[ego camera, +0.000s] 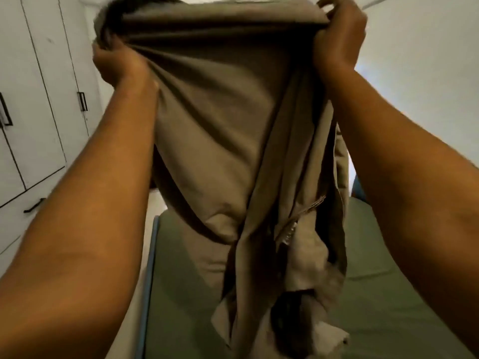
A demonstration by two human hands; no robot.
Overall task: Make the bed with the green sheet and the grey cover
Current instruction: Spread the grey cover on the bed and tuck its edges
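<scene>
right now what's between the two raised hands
In the head view, the bunched top edge of the cover spans from the left hand to the right hand.

cover (220, 141) — grey-beige, plain | sheet (388, 294) — green, plain | cupboards (39, 99) — white

One cam only: head-worn, wide-angle, straight lines bow twd the frame edges. It sits above the near edge of the green sheet (383, 294), facing fwd & down along it. V. close range: both forearms run in from the bottom corners. The grey cover (220, 125), gripped by left hand (116, 66) & right hand (339, 37) above the sheet, hangs right in front of the lens, blocking mid-frame. Left of the sheet: white cupboards (39, 99). Beyond it & to its right: plain wall (427, 60).
</scene>
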